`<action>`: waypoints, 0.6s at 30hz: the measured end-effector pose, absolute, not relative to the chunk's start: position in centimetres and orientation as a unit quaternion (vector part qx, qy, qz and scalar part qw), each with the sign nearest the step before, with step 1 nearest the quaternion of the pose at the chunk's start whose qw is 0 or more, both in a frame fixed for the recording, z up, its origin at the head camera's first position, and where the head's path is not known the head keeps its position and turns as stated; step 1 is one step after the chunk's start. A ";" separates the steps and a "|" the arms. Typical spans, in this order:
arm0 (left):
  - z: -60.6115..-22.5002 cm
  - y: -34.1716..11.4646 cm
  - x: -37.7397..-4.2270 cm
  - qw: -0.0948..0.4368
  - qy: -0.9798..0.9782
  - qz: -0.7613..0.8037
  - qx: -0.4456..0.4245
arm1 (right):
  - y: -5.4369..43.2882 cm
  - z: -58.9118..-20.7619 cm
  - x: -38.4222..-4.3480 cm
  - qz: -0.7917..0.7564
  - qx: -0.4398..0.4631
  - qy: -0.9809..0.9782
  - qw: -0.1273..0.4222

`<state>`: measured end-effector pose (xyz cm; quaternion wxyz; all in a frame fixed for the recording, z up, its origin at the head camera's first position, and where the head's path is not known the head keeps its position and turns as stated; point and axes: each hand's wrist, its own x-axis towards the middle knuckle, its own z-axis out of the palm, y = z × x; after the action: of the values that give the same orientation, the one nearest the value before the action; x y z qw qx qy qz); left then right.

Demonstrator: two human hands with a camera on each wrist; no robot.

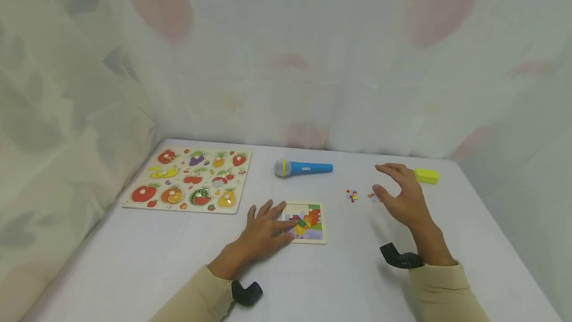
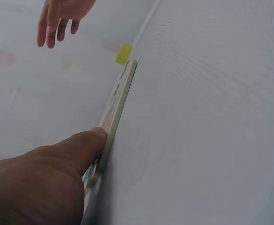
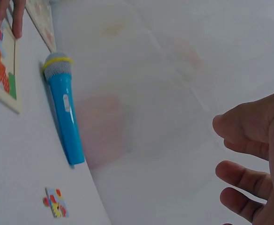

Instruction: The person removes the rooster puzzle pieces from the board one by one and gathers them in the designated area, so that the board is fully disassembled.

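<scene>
My left hand [image 1: 261, 233] rests on the left side of a small wooden jigsaw tray [image 1: 324, 223], its fingers spread over the rim and picture. The tray holds colourful pieces, with a bare patch at its upper left. In the left wrist view, the thumb lies along the tray's pale edge [image 2: 121, 110]. Raised over the table at the right, my right hand [image 1: 405, 201] has thumb and fingers apart, with nothing seen between them. Beneath and left of it lie two loose jigsaw pieces [image 1: 351, 196], one partly hidden by the thumb. The right wrist view shows one piece [image 3: 57, 202].
A blue toy microphone [image 1: 310, 168] with a grey head lies behind the tray. At the back left is a fruit peg board [image 1: 180, 206]. A yellow block [image 1: 426, 176] sits beyond the right hand. Curtains hang behind and beside the white table.
</scene>
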<state>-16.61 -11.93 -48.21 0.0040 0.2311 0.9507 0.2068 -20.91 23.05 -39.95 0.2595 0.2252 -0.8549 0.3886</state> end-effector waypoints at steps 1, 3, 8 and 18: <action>-48.2 -11.9 -16.6 0.003 0.951 0.207 0.231 | 22.8 -39.8 -20.8 0.392 0.226 -0.854 0.258; -48.2 -11.9 -16.6 0.003 0.950 0.207 0.232 | 22.4 -39.5 -20.6 0.400 0.227 -0.851 0.255; -48.2 -12.0 -16.6 0.003 0.949 0.211 0.233 | 21.2 -39.2 -20.3 0.409 0.228 -0.851 0.239; -48.2 -11.9 -16.6 0.001 0.951 0.205 0.231 | 18.0 -39.5 -19.7 0.410 0.233 -0.857 0.209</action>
<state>-16.63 -11.94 -48.18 0.0012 0.2307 0.9512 0.2049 -19.71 18.00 -39.47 0.2089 0.2332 -0.8568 0.4096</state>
